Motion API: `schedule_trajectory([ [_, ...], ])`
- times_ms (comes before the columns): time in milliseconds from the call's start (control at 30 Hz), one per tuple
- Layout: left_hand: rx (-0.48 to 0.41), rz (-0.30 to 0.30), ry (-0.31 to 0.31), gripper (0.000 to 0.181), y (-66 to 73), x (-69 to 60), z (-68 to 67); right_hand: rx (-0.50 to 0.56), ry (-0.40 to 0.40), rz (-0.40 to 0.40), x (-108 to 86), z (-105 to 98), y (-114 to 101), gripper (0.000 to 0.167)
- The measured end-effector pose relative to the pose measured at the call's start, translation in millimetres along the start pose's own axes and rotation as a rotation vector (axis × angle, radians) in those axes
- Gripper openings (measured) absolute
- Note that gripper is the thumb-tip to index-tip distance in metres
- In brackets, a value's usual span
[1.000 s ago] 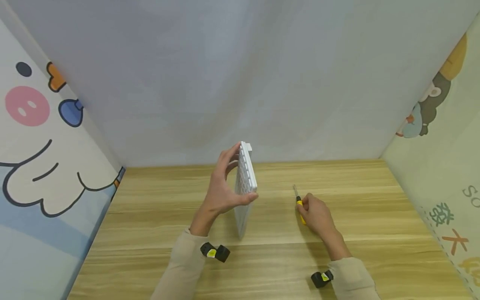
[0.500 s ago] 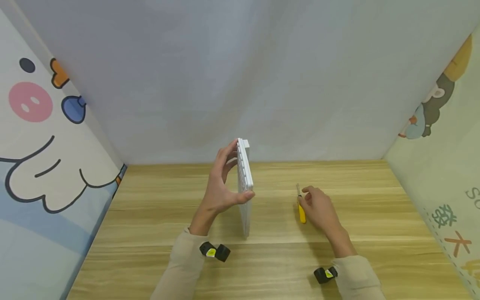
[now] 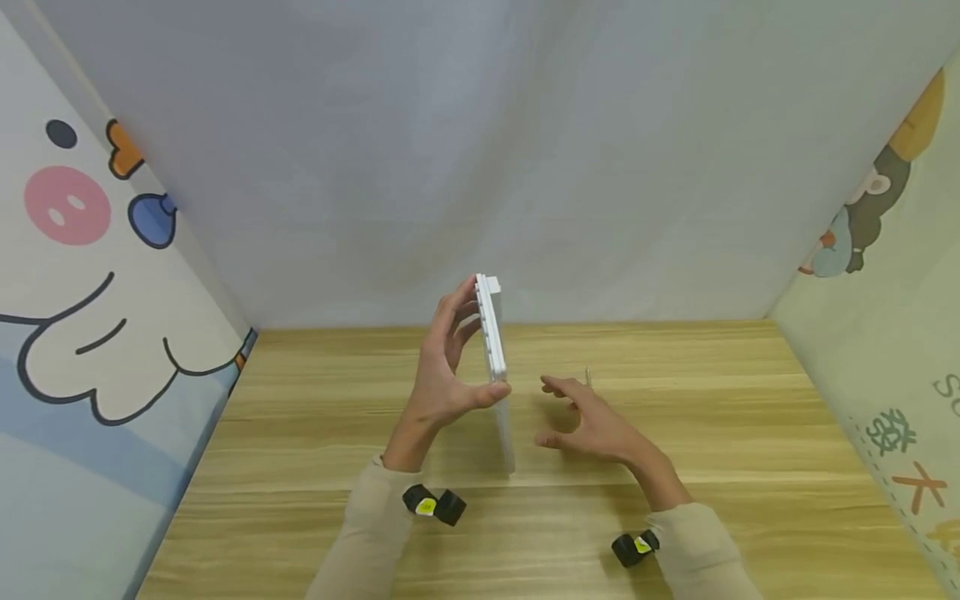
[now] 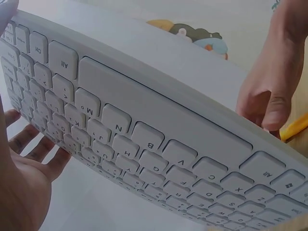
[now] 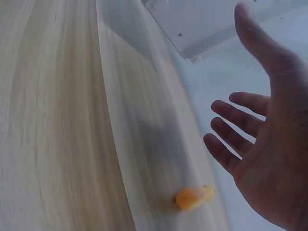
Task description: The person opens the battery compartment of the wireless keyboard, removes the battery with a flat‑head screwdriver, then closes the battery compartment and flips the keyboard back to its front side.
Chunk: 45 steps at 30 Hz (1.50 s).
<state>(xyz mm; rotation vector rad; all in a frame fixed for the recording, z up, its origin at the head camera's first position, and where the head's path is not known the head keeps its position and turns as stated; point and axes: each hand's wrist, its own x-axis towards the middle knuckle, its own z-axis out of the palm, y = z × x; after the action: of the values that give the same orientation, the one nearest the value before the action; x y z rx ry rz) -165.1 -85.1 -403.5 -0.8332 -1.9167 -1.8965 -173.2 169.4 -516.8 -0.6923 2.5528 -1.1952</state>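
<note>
A striped wooden worktop [image 3: 300, 417] lies at six o'clock. A plain grey wall [image 3: 420, 150] is at twelve. The blue-and-white wall [image 3: 75, 508] at nine has a big cartoon [image 3: 67, 206]; the pale green wall [image 3: 877, 333] at three has a small animal picture [image 3: 873, 204] and writing [image 3: 919, 483].

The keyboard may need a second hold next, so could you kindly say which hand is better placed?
Probably the right hand: it is empty and open, close to the keyboard, whereas the left hand is occupied gripping it.

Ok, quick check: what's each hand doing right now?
Left hand: holding the white keyboard.
Right hand: open, holding nothing.
</note>
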Motion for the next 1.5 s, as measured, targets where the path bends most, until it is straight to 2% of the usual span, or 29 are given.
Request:
schedule_trajectory([
  [133,-0.003,-0.006,-0.006,0.129,1.8,1.1,0.7,0.053,-0.095,-0.004,6.7,6,-3,0.115],
  [267,-0.005,-0.007,-0.013,0.132,3.6,2.1,2.5,0.07,-0.145,-0.029,10.6,11,-5,0.124],
  [567,-0.03,-0.01,-0.023,0.131,3.9,4.9,7.1,0.095,-0.179,-0.019,9.1,16,-8,0.13],
  [867,-0.06,-0.024,-0.04,0.132,5.2,5.1,4.5,0.109,-0.156,-0.02,7.4,17,-7,0.13],
  [1067,-0.068,-0.02,-0.076,0.131,8.7,6.4,-3.5,0.107,-0.136,-0.046,8.9,16,-4,0.129],
  [1200,-0.045,0.005,-0.094,0.13,10.7,7.7,-12.2,0.103,-0.122,-0.066,8.6,16,-1,0.127],
  [1367,0.01,0.043,-0.124,0.125,12.1,8.3,-27.8,0.106,-0.107,-0.06,6.6,14,-2,0.126],
  [1500,0.054,0.027,-0.154,0.122,13.6,5.7,-42.9,0.074,-0.095,-0.056,5.8,10,-3,0.127],
])
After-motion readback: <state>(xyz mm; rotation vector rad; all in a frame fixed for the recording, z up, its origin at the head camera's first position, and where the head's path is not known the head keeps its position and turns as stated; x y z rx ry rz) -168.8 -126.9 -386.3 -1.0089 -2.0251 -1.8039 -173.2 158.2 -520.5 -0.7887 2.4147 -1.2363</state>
